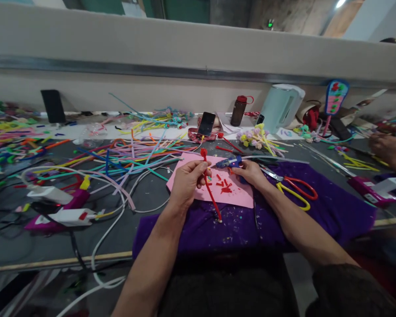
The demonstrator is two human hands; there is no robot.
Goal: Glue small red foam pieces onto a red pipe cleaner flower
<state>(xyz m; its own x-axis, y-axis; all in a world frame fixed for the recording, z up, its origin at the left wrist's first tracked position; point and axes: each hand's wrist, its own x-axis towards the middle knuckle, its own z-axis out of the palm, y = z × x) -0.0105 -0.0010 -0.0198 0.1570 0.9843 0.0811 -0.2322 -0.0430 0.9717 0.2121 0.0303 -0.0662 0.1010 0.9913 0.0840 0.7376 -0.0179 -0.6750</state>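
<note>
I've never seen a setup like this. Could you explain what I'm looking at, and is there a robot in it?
There is no robot here: a person is working with two bare hands. The single picture comes from a camera worn on the head, looking forward and down, so the forearms reach in from the bottom.

The left hand holds a red stem with a small red tip. The right hand holds a blue tool, which looks like a glue gun.

Below them, a pink sheet with red scraps lies on a purple cloth. Scissors lie to the right. Colorful stems are spread to the left, and a phone stands behind. The hand at far right is another person's.
</note>
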